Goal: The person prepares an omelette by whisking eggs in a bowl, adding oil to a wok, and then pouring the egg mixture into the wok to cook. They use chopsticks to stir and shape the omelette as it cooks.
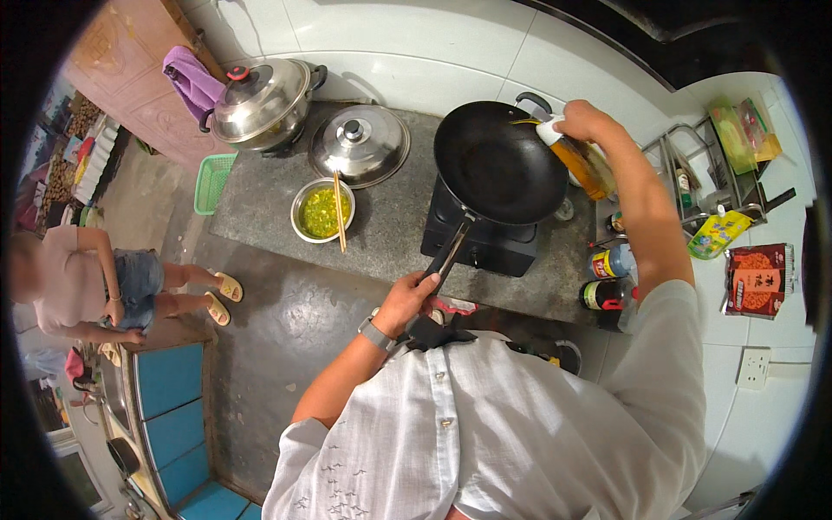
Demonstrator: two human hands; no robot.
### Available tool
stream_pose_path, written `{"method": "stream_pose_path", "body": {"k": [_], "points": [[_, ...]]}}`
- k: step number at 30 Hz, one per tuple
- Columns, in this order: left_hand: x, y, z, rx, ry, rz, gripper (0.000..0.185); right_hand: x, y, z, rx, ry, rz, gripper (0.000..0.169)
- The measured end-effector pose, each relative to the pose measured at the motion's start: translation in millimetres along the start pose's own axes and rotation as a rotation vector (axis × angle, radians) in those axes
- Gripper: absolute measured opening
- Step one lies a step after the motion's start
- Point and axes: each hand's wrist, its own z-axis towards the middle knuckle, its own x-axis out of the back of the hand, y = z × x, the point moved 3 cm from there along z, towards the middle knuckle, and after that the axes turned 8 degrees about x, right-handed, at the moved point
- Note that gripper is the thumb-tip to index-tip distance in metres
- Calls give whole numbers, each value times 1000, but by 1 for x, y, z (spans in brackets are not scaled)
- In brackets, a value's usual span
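Note:
My left hand (406, 300) grips the long handle of a black wok (497, 166), which sits over a black portable gas stove (478, 250). In my right hand (584, 122) is an oil bottle (585, 170) with amber liquid in it. The bottle is tilted, and its spout reaches over the wok's far right rim. Whether liquid is flowing from it I cannot tell for certain. Left of the stove, a metal bowl (297, 226) contains a yellow-green mixture, likely beaten egg with chopped greens. Wooden chopsticks (340, 214) rest across its rim.
A domed steel lid (354, 146) and a lidded steel pot (263, 107) stand at the counter's back left. A green basket (213, 185) adjoins the counter's end. Sauce bottles (608, 296) line the right side below a wire rack (676, 156). A person (97, 279) stands left.

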Motion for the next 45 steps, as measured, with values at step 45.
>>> {"method": "stream_pose_path", "body": {"k": [45], "points": [[15,-3,-1,24,-172,7,36,-59,24,-215,-478,714,775,49]]}}
